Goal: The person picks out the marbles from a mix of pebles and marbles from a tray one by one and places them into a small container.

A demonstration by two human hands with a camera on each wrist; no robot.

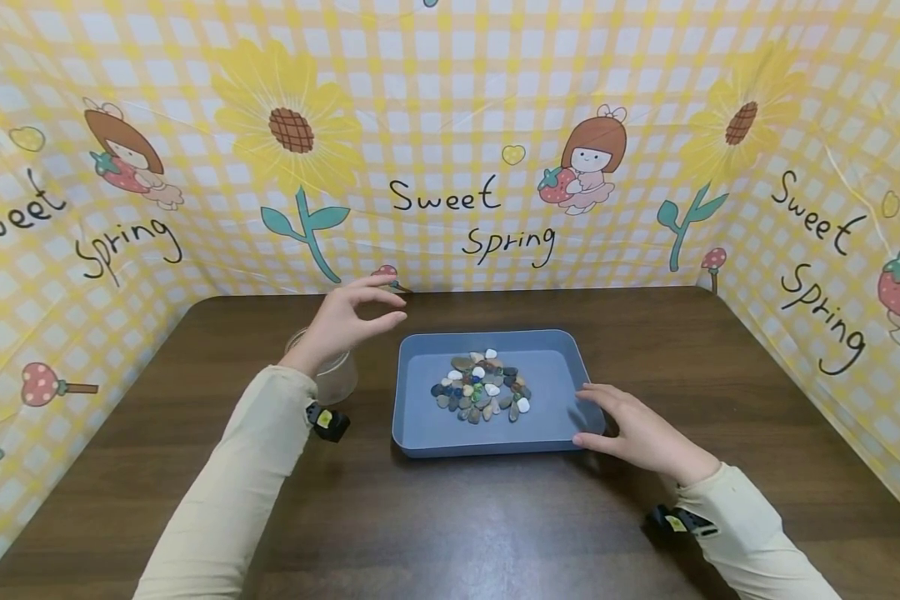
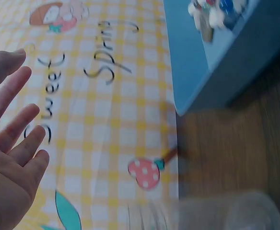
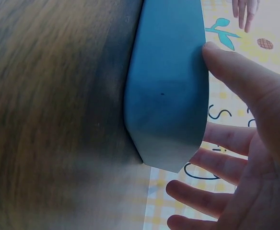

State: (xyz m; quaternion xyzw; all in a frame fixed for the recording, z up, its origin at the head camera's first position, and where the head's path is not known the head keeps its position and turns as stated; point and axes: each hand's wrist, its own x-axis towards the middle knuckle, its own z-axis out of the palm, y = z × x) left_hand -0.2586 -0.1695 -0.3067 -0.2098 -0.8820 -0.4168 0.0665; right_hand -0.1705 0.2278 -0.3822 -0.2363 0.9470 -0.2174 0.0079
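Note:
A blue tray [image 1: 562, 367] sits mid-table with a small heap of coloured pebbles [image 1: 483, 387] inside. My left hand [image 1: 378, 304] hovers left of the tray's far corner, above a clear glass jar [image 1: 337, 377]; its fingers are loosely spread and hold nothing. In the left wrist view the left hand [image 2: 15, 139] shows an open palm, with the jar [image 2: 226, 213] blurred below and the tray [image 2: 212, 67] to the right. My right hand [image 1: 596, 417] rests against the tray's near right corner. In the right wrist view the right hand [image 3: 240, 143] is spread, thumb touching the tray [image 3: 169, 96].
The dark wooden table [image 1: 450, 517] is walled on three sides by a yellow checked "Sweet Spring" cloth [image 1: 450, 167]. Bare tabletop lies in front of the tray and to its right.

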